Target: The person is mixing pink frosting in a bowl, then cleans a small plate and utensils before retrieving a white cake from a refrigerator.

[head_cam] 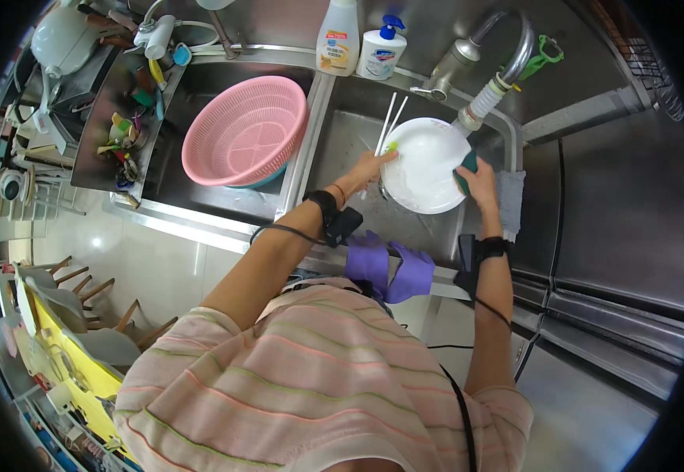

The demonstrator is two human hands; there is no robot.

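Over the right basin of a stainless steel sink (342, 127), my left hand (368, 168) grips the left rim of a white plate (427, 168) along with a pair of white chopsticks (385, 121). A small yellow-green bit lies at the plate's rim by my thumb. My right hand (479, 180) holds a dark green scouring pad (467, 171) against the plate's right edge. The tap's white spout end (479, 109) is just above the plate's upper right, with water apparently running from it.
A pink plastic colander (244, 130) rests on a teal basin in the left sink. Behind stand a white bottle (338, 38) and a pump soap bottle (381, 50). Purple rubber gloves (368, 262) hang over the front edge; a grey cloth (510, 200) hangs at right.
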